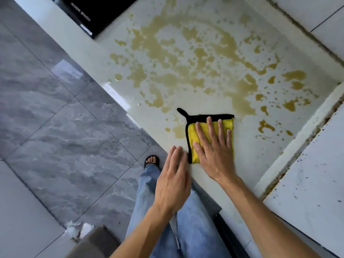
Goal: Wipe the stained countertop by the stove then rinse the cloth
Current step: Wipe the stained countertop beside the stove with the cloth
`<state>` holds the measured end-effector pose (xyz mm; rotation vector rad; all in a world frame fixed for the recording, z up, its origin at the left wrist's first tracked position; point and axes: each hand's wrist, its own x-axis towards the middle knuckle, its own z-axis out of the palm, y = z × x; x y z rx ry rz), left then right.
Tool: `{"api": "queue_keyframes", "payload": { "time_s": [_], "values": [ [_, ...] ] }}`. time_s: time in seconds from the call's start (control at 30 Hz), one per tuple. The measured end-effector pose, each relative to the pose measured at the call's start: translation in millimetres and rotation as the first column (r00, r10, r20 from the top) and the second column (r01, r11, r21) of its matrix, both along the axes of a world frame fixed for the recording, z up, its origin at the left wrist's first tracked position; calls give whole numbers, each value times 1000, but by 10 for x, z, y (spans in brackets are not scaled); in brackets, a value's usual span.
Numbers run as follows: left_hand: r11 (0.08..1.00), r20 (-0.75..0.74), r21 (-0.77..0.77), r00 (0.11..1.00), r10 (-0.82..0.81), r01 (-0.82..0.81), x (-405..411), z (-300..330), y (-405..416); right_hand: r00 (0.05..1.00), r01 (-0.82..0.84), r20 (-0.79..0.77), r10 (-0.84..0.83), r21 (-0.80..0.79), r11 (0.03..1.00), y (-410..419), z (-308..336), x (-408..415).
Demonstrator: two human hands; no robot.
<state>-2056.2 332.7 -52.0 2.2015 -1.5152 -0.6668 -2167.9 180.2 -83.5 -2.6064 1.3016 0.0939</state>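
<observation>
White countertop (232,164): brown stain (186,58) lies just past the yellow cloth (193,135), under the right hand (216,155) with fingers spread flat.

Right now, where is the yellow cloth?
In the head view, the yellow cloth lies flat on the countertop near its front edge, under the right hand, just below the brownish stain.

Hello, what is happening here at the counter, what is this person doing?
A person is about to wipe a pale countertop covered with yellow-brown liquid stains. The right hand presses flat on a folded yellow microfibre cloth with black edging at the near edge of the spill. The left hand hovers open beside it, near the counter edge. Most of the stain is not yet wiped.
</observation>
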Motion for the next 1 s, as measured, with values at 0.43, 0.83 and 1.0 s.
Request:
{"api": "queue_keyframes", "payload": {
  "time_s": [0.43, 0.83, 1.0],
  "values": [
    [740, -298, 75, 693, 656, -668, -389, -116, -387, 944, -323, 73, 322, 8, 946, -425, 5, 1029],
    [748, -344, 15, 699, 627, -664, -401, -174, -348, 953, -296, 42, 299, -67, 953, -262, -50, 661],
    [759, -311, 19, 718, 623, -651, -403, -199, -353, 934, -352, 47, 354, -41, 935, -399, -53, 1030]
  ]
}}
